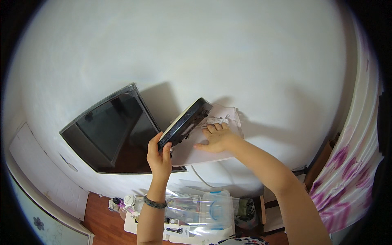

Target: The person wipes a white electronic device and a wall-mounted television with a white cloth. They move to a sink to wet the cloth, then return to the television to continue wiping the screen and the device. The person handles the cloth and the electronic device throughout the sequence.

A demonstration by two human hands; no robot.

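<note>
My left hand (160,153) grips the lower end of a flat black box-shaped device (185,125) with a pale top, vents and sockets, and holds it tilted above a wall shelf. On the white shelf (190,153), my right hand (216,137) lies with fingers spread, its fingertips on a crumpled white cloth or tissue (219,122). What is under the palm is hidden. A dark flat-screen television (116,134) hangs on the wall to the left of the shelf, partly behind my left hand.
Below stands a white table (130,225) with bottles (129,200), clear plastic sheeting and a lidded plastic box (216,211). A bag-lined bin (246,211) and a chair (271,211) are right of it. A cable (200,177) hangs under the shelf. A flowered curtain (343,168) hangs at the right.
</note>
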